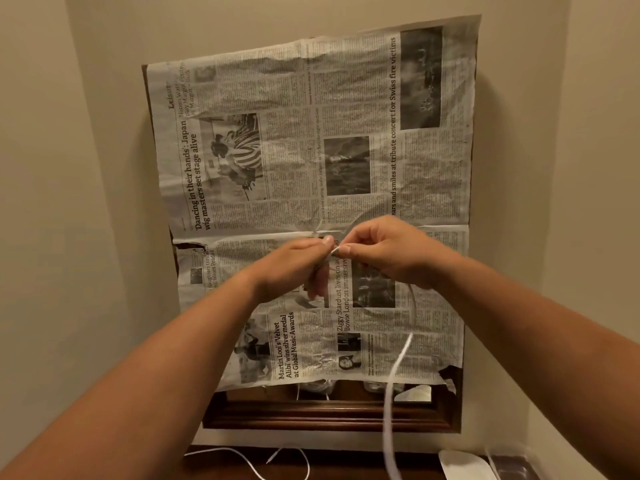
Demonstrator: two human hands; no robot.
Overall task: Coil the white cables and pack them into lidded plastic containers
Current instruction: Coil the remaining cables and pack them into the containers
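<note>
Both my hands are raised in front of a newspaper-covered frame. My left hand [298, 268] and my right hand [388, 251] meet at the fingertips and pinch a white cable [393, 379] between them. From my right hand the cable hangs down in a long loop toward the bottom edge. A blurred bit of cable sticks up just above my fingers. Another white cable [256, 462] lies loose on the dark surface below. A white lid or container [464, 464] shows partly at the bottom right.
A sheet of newspaper [311, 150] covers a dark wooden frame [329, 415] on the beige wall. Below the paper, the uncovered strip shows dim reflections. A dark wooden surface [346, 467] runs along the bottom. Walls close in left and right.
</note>
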